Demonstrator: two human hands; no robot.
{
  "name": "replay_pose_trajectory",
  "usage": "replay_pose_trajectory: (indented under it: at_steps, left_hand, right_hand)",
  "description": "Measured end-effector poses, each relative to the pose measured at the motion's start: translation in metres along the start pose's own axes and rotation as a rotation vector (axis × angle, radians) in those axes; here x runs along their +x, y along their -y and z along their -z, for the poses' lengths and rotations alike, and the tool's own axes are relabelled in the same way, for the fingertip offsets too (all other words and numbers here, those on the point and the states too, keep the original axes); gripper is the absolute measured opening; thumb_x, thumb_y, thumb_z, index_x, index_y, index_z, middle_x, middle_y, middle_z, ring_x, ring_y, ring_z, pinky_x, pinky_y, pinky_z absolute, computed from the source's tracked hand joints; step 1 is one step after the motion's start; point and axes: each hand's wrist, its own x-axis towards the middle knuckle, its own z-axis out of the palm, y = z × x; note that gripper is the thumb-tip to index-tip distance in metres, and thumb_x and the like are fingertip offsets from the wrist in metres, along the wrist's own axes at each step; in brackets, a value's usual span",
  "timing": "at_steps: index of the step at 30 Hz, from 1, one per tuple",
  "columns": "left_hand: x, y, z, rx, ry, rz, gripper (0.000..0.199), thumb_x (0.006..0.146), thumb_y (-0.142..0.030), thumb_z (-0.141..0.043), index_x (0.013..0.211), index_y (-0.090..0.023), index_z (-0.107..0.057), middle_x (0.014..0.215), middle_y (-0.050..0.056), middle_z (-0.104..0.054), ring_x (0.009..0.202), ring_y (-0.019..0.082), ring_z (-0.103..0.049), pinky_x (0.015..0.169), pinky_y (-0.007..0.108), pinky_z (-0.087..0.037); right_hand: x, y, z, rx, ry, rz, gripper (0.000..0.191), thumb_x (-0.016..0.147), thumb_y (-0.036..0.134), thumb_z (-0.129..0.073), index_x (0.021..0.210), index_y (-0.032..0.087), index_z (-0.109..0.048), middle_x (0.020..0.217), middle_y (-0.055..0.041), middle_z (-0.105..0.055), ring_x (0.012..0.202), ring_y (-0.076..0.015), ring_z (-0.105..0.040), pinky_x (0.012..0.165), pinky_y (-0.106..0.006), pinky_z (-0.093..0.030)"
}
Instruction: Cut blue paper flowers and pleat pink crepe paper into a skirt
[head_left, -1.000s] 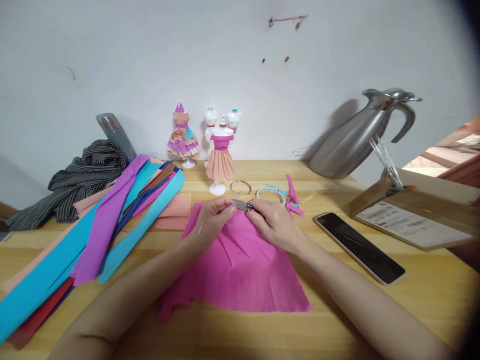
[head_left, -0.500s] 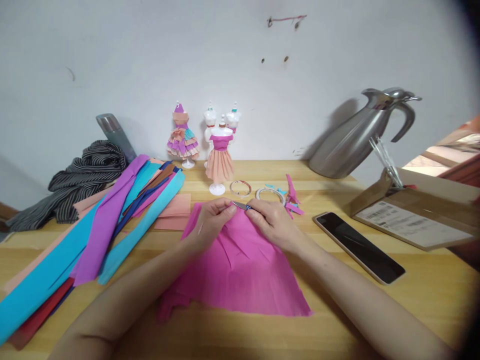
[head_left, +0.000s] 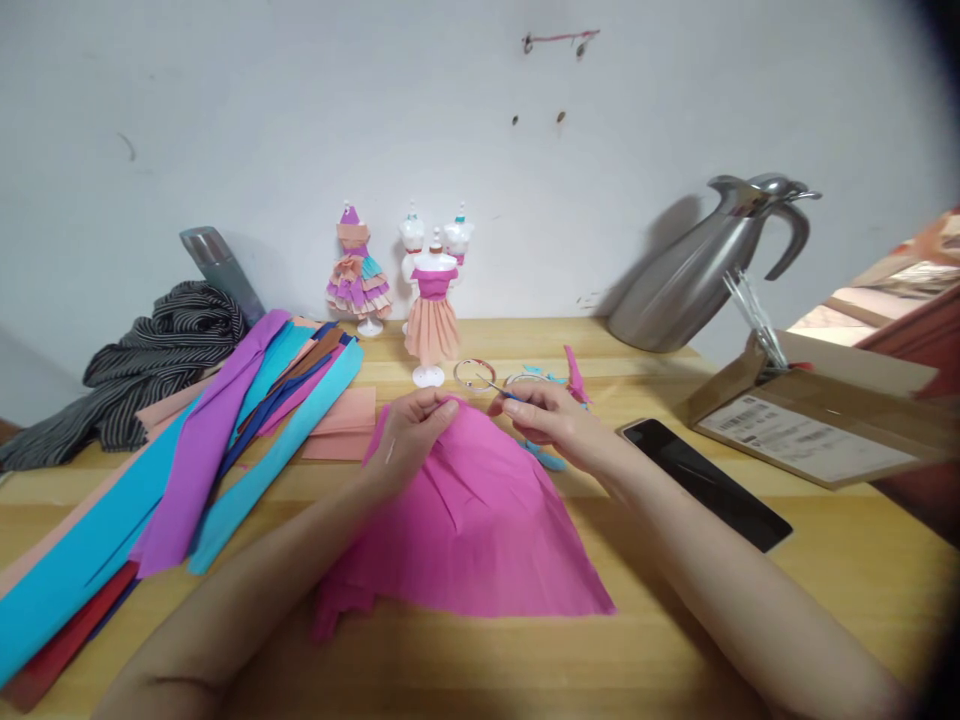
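A magenta crepe sheet [head_left: 480,530] spreads over the wooden table, its top edge gathered into pleats. My left hand [head_left: 411,432] pinches that top edge between thumb and fingers. To the right, my right hand [head_left: 551,418] is closed on a small blue-handled pointed tool [head_left: 501,389], its tip directed up and left, apart from the sheet. Behind the hands stands a small mannequin [head_left: 433,320] in a magenta top and peach pleated skirt. A thin ring [head_left: 475,376] lies just beyond the tool's tip.
Coloured crepe strips [head_left: 180,460] and a striped cloth [head_left: 165,345] lie at left, near a bottle [head_left: 221,268]. Other mannequins [head_left: 358,275] stand by the wall. At right are a phone [head_left: 705,480], a cardboard box [head_left: 817,420] and a steel jug [head_left: 690,265]. Scraps [head_left: 575,375] lie behind my right hand.
My right hand has drawn away to the right with the tool, off the sheet's top edge. My left hand still pinches the sheet. The whole view has shifted slightly.
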Motion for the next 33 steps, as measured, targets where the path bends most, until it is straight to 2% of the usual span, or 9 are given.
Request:
replay_pose_trajectory:
  at_steps: [3,7,9,13,18,23,29,33]
  left_hand:
    - [0.004,-0.010,0.005,0.133,-0.049,-0.084,0.018,0.083,-0.032,-0.061,0.076,-0.017,-0.068,0.063,-0.003,-0.060,0.059,0.010,-0.050,0.057,0.022,-0.036]
    - [0.009,-0.022,0.011,0.296,-0.165,-0.239,0.017,0.083,-0.028,-0.059,0.079,-0.017,-0.071,0.073,0.000,-0.067,0.070,0.013,-0.057,0.065,0.024,-0.041]
    - [0.011,-0.026,0.015,0.336,-0.219,-0.266,0.018,0.083,-0.030,-0.059,0.081,-0.018,-0.072,0.073,0.000,-0.067,0.070,0.014,-0.057,0.067,0.025,-0.042]
    - [0.016,-0.029,0.025,0.322,-0.276,-0.268,0.019,0.083,-0.033,-0.060,0.082,-0.018,-0.071,0.073,0.000,-0.067,0.069,0.015,-0.058,0.064,0.025,-0.043]
    - [0.019,-0.035,0.034,0.277,-0.342,-0.279,0.021,0.081,-0.034,-0.062,0.086,-0.016,-0.071,0.076,0.002,-0.069,0.069,0.015,-0.060,0.061,0.024,-0.043]
    - [0.018,-0.040,0.035,0.372,-0.362,-0.308,0.023,0.083,-0.033,-0.060,0.093,-0.017,-0.073,0.079,0.002,-0.071,0.071,0.015,-0.061,0.060,0.023,-0.043]
    - [0.018,-0.040,0.033,0.337,-0.392,-0.267,0.020,0.082,-0.035,-0.060,0.084,-0.017,-0.069,0.057,-0.004,-0.056,0.051,0.010,-0.045,0.050,0.022,-0.033]
    - [0.015,-0.038,0.026,0.314,-0.354,-0.229,0.020,0.083,-0.035,-0.058,0.076,-0.018,-0.065,0.052,-0.006,-0.043,0.047,0.009,-0.034,0.046,0.022,-0.025]
  right_hand:
    - [-0.001,0.007,0.003,0.033,0.129,-0.013,0.041,0.079,0.056,-0.063,0.070,0.017,-0.053,0.058,0.0064,-0.031,0.050,-0.0078,-0.023,0.049,-0.026,-0.016]
    - [-0.003,0.012,0.001,-0.057,0.130,0.003,0.034,0.076,0.047,-0.069,0.069,0.017,-0.055,0.065,0.0032,-0.043,0.057,-0.0100,-0.036,0.053,-0.025,-0.026]
    - [-0.003,0.013,0.001,-0.105,0.134,-0.010,0.028,0.075,0.042,-0.070,0.072,0.017,-0.058,0.068,0.0021,-0.048,0.061,-0.0118,-0.042,0.056,-0.026,-0.030]
    - [-0.005,0.015,0.008,-0.139,0.124,-0.041,0.026,0.071,0.035,-0.071,0.065,0.017,-0.053,0.064,0.0030,-0.046,0.059,-0.0119,-0.041,0.056,-0.026,-0.030]
    - [-0.008,0.020,0.019,-0.096,0.079,-0.109,0.036,0.069,0.043,-0.071,0.057,0.018,-0.047,0.058,0.0038,-0.037,0.054,-0.0101,-0.034,0.052,-0.027,-0.023]
    - [-0.010,0.020,0.032,-0.068,0.059,-0.116,0.042,0.066,0.050,-0.074,0.057,0.018,-0.048,0.056,0.0037,-0.036,0.052,-0.0100,-0.031,0.050,-0.027,-0.021]
    - [-0.012,0.016,0.048,-0.087,0.098,-0.098,0.039,0.068,0.049,-0.075,0.059,0.017,-0.054,0.058,0.0017,-0.042,0.054,-0.0109,-0.036,0.050,-0.027,-0.025]
    - [-0.013,0.014,0.048,-0.102,0.001,-0.038,0.038,0.076,0.055,-0.067,0.072,0.018,-0.062,0.058,0.0018,-0.041,0.052,-0.0107,-0.033,0.047,-0.027,-0.022]
